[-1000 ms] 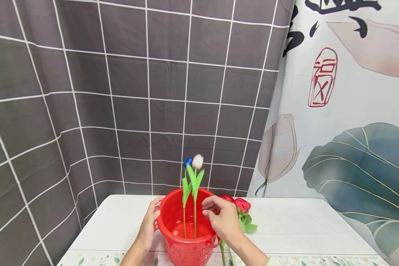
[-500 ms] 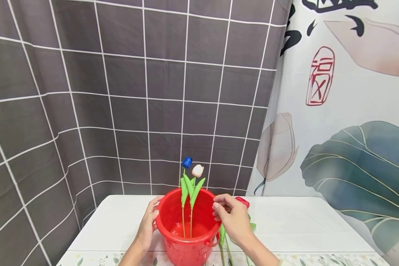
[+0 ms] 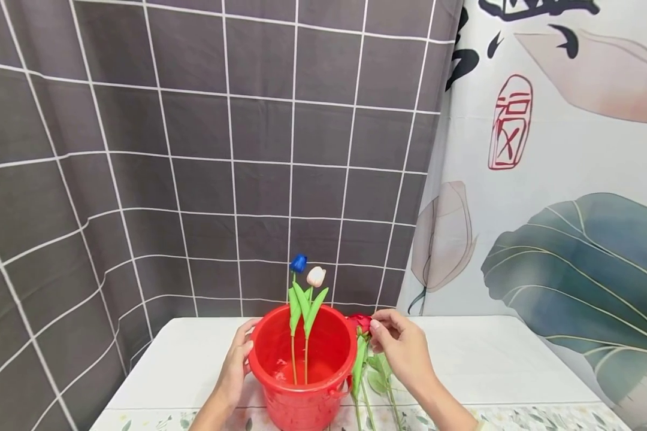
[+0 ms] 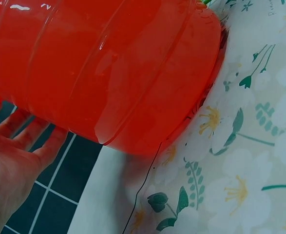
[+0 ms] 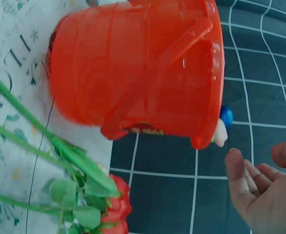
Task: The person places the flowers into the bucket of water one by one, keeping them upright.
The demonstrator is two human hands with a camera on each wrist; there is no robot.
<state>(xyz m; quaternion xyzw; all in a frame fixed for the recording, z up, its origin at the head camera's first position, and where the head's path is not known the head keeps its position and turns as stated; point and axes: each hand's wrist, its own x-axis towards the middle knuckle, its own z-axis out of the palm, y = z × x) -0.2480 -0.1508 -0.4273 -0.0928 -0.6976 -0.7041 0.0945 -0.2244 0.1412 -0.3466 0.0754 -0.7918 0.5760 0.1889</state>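
A red bucket [image 3: 302, 398] stands near the table's front edge. Inside it two artificial tulips lean upright, one with a blue head [image 3: 298, 263] and one with a pale pink head [image 3: 316, 276]. My left hand [image 3: 233, 365] rests against the bucket's left side, just under the rim; in the left wrist view its fingers [image 4: 33, 131] lie spread along the outer wall. To the right of the bucket my right hand [image 3: 404, 347] hovers with relaxed fingers and nothing between them. Its fingertips overlap a red flower head [image 3: 361, 323] lying on the table.
Right of the bucket lie several flower stems, with a long green leaf [image 3: 358, 362] and rounder leaves [image 3: 378, 374]. The bucket's handle [image 5: 157, 78] hangs on its right side. A white table [image 3: 490, 359] with a floral-print front strip meets a dark gridded curtain [image 3: 194, 179] behind.
My right hand has moved right, from over the bucket's rim to above the red flower. The white-pink tulip has dropped lower and now leans free. My left hand stays at the bucket.
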